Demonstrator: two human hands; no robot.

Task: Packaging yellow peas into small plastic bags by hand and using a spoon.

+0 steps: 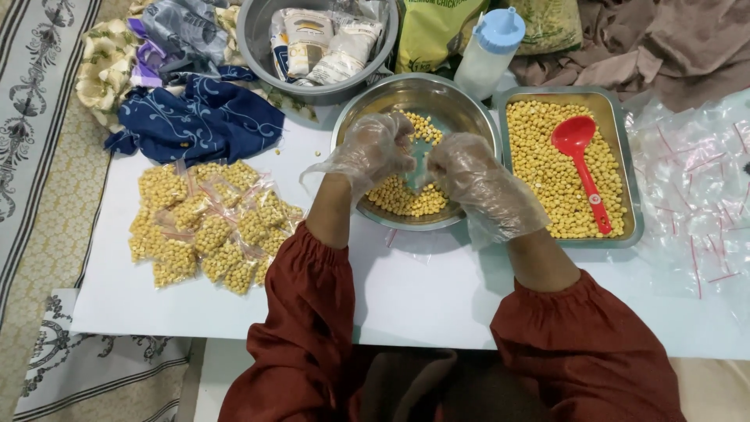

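Both hands gloved in clear plastic, meeting over the round bowl (469, 117).

Left to right:
- Packed bags (209, 227) of yellow peas: heap on the white table (406, 297), well left of the left hand, none touching it.
- Left hand (373, 152): fingers curled inward, tips pointing right toward the other hand. It looks pinched on something small and clear at bowl centre, probably a little bag, but glove film hides it, so I can't tell for sure.
- Bowl: directly under both hands, loose peas (406, 199) piled on its near side, just below the fingertips. Both hands equally near.
- Right hand (469, 176): fingers bent, tips almost touching the left hand's. Same doubt about what it grips.
- Tray (634, 180): touching the bowl's right side, full of peas, red scoop (582, 168) lying in it. Scoop's long axis runs away-to-near, bowl end far, handle end toward the person. Right hand is the nearer one; scoop is untouched.
- Empty bags (695, 187): spread at far right, apart from both hands.
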